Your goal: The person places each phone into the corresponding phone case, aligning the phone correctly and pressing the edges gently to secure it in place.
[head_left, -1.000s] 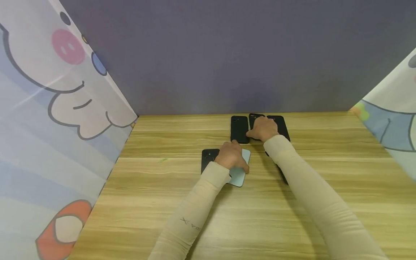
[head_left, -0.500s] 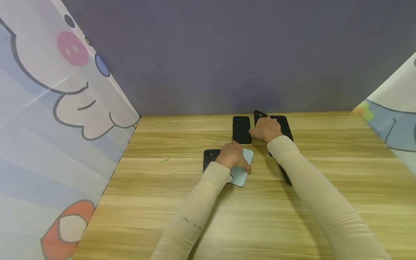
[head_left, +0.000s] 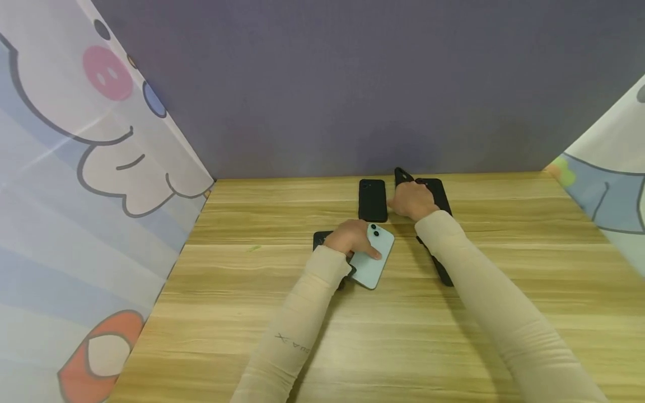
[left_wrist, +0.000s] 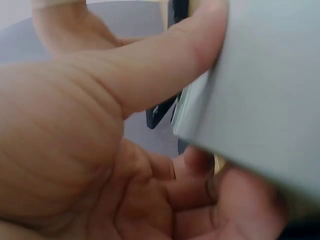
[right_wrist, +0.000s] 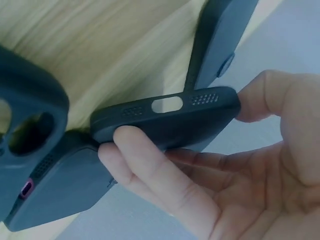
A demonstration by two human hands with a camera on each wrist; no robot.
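Note:
My left hand (head_left: 349, 236) grips a pale blue phone (head_left: 372, 270) at its left edge. In the left wrist view the thumb lies on the phone's flat face (left_wrist: 270, 90), with curled fingers beneath. Two camera lenses show at its top end. A dark phone (head_left: 319, 239) lies partly hidden under that hand and wrist. Farther back, my right hand (head_left: 413, 200) pinches a black phone case (right_wrist: 170, 117) by its sides; its port cutout and speaker holes face the right wrist camera. In the head view, the case's far end (head_left: 402, 176) is tilted up off the table.
A black phone (head_left: 372, 207) lies left of the right hand. Another black one (head_left: 440, 193) lies to its right, and a black case with large camera holes (right_wrist: 30, 115) shows close by. A long black piece (head_left: 439, 268) lies beside the right sleeve. A grey wall (head_left: 322, 89) stands behind the table.
My left hand has shifted slightly left on the pale phone, uncovering its lenses. The black case in my right hand has moved right, away from the neighbouring black phone, and tipped up.

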